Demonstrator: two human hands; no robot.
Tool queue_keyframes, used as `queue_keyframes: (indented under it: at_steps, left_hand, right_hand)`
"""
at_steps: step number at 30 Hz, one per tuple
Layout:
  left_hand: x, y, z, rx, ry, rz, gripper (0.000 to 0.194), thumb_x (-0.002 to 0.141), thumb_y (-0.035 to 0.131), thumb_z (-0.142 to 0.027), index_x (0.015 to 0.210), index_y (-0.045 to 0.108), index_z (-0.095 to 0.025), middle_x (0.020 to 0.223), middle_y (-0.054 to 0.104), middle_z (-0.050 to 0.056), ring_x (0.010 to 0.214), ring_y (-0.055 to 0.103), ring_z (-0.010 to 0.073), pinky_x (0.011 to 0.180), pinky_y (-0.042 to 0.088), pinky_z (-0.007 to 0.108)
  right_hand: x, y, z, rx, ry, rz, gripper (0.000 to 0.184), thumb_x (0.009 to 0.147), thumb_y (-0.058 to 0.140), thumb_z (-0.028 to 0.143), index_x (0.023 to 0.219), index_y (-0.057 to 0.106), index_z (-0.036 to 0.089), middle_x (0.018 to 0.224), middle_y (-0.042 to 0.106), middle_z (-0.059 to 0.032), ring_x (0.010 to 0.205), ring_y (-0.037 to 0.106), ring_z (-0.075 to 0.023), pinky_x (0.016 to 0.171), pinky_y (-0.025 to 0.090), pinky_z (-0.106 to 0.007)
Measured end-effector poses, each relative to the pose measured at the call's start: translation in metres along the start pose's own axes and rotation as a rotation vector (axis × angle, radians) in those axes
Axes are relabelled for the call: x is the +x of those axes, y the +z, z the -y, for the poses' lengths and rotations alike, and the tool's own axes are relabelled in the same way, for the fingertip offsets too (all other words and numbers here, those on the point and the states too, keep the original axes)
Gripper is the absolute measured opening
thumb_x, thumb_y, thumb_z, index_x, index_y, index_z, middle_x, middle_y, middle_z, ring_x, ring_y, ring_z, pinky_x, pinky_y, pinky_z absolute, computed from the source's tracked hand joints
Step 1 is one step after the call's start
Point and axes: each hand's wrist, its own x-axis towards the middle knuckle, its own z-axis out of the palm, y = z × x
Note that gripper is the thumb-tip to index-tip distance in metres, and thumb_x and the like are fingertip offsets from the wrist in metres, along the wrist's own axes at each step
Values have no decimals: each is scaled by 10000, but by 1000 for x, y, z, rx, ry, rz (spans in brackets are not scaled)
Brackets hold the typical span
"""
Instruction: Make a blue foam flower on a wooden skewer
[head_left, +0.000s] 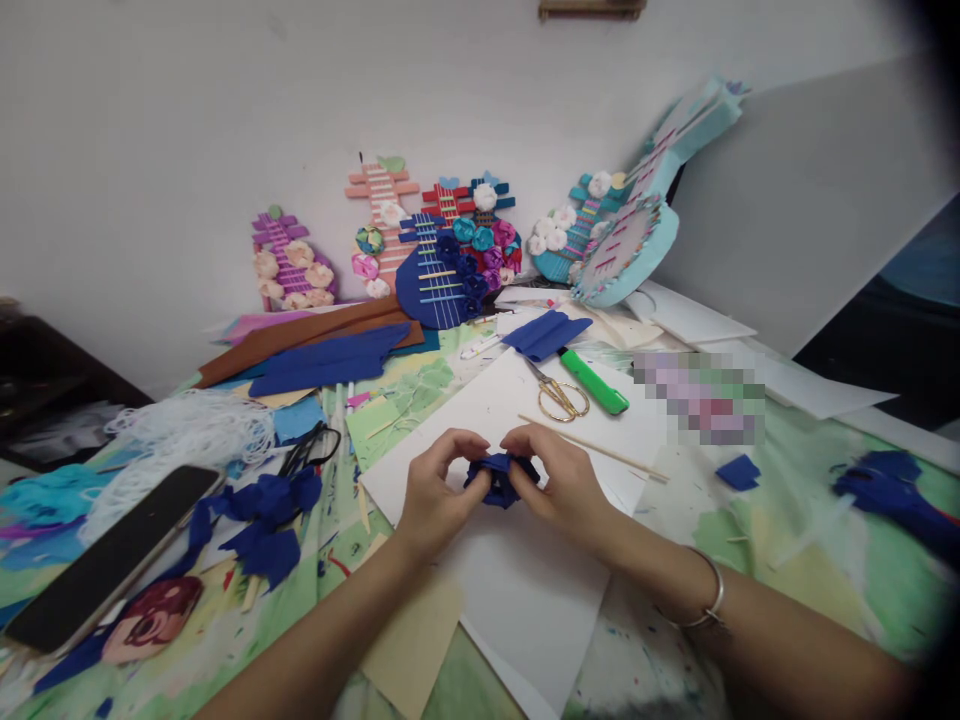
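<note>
Between my two hands, over a white sheet of paper, is a dark blue crepe paper flower. My left hand pinches its left side with thumb and forefinger. On the other side my right hand grips it the same way, with a bracelet on that wrist. Beyond the hands lie gold-handled scissors, their blades partly under a folded piece of blue crepe paper. A green utility knife rests beside them, and a thin wooden stick lies close to my right hand.
Paper instruments with flowers, one of them dark blue, lean against the wall. At left are a phone, white shredded strands and blue paper scraps. A light blue instrument model stands at back right.
</note>
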Motion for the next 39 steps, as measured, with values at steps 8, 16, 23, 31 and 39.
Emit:
queue_keyframes:
  at_steps: [8, 16, 23, 31, 39]
  left_hand:
    - [-3, 5, -9, 203, 31, -130, 118, 721, 569, -86, 793, 578, -179, 750, 611, 9, 732, 580, 143, 709, 475, 280]
    - [-4, 6, -4, 36, 33, -47, 219, 749, 562, -90, 942, 561, -192, 892, 615, 37, 868, 618, 163, 808, 510, 309]
    - [2, 6, -10, -152, -246, 29, 364, 706, 611, -151, 1038, 470, -206, 1084, 566, 72, 956, 616, 176, 777, 537, 303]
    - [1, 6, -3, -128, -86, 11, 322, 730, 611, -116, 1028, 521, -198, 997, 595, 52, 923, 621, 167, 816, 525, 316]
    - [-1, 2, -4, 77, 90, 31, 284, 751, 615, -120, 1016, 579, -216, 976, 596, 54, 923, 594, 181, 801, 511, 318]
  right_hand:
    - [1, -1, 14, -255, -209, 18, 178, 858, 416, 54, 924, 542, 161, 784, 624, -70, 727, 548, -183, 653, 434, -299]
    - [1, 0, 6, -125, -49, 59, 229, 795, 459, 45, 959, 551, 175, 843, 605, -62, 763, 557, -174, 672, 449, -280]
    - [1, 0, 4, -52, 36, 13, 231, 760, 452, 33, 911, 531, 188, 817, 584, -38, 717, 533, -151, 653, 421, -260]
    - [4, -2, 6, 36, 200, 36, 278, 788, 509, 128, 1061, 503, 181, 835, 572, -28, 713, 531, -144, 658, 437, -269]
    - [6, -2, 1, 168, 192, 69, 192, 814, 477, 86, 957, 541, 197, 883, 615, -36, 792, 557, -153, 709, 447, -282]
